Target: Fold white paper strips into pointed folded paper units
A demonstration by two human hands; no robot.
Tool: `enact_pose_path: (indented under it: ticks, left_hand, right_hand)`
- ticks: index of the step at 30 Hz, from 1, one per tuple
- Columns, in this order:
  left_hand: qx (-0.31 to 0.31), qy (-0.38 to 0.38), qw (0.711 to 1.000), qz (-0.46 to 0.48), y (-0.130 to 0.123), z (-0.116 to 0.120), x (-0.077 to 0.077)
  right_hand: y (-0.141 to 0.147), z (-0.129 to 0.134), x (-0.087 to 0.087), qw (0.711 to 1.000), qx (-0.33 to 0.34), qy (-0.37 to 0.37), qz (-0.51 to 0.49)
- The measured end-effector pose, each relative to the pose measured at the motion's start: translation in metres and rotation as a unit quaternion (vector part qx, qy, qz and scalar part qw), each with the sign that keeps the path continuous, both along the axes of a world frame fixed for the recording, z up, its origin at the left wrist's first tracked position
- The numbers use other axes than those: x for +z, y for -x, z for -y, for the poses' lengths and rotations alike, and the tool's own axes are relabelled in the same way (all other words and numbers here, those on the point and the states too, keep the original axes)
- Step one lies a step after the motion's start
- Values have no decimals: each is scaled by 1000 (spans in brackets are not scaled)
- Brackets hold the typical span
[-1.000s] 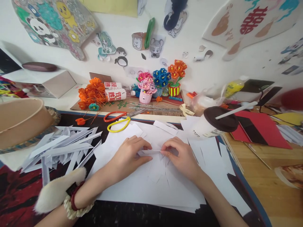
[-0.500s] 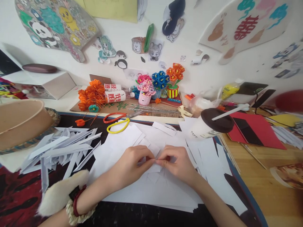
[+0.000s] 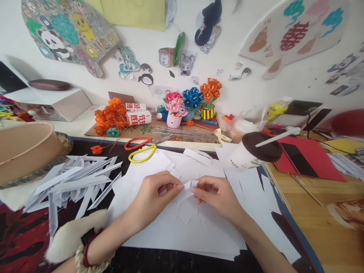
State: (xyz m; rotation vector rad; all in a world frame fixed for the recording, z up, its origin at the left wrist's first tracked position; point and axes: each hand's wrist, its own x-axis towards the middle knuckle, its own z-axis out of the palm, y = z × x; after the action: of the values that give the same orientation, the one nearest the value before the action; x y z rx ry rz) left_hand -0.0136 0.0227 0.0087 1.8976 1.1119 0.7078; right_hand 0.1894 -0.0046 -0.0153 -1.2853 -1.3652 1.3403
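Observation:
A small folded strip of white paper (image 3: 186,187) is pinched between my two hands, above a stack of white sheets (image 3: 159,231). My left hand (image 3: 159,193) grips its left end with thumb and fingertips. On the other end, the thumb and index finger of my right hand (image 3: 217,193) are closed. Small paper pieces (image 3: 186,213) lie on the sheets below. To the left is a loose heap of folded white paper strips (image 3: 76,178). Scissors (image 3: 142,148) with one red and one yellow handle rest beyond the sheets.
A lidded cup (image 3: 253,149) with a straw stands at the right, near more paper pieces (image 3: 253,201). A round tan container (image 3: 25,151) is at the left. Along the wall stand pots of pipe-cleaner flowers (image 3: 174,119), with two bottles (image 3: 139,116) lying beside them.
My hands have moved slightly apart, and the folded paper strip now shows between them. Before, my fingertips met and mostly hid it. The view has shifted a little.

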Motion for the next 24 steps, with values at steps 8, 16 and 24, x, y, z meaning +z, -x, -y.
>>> enact_pose_path:
  ticks: [8, 16, 24]
  left_hand:
    - [-31, 247, 963, 106, -6, 6, -3]
    - [-3, 261, 957, 124, -3, -3, 2]
    - [-19, 260, 962, 82, -2, -3, 0]
  right_hand:
    - [-3, -1, 3, 998, -17, -54, 36]
    - [-9, 3, 7, 997, 0, 7, 82]
    - [-16, 2, 6, 995, 14, 5, 96]
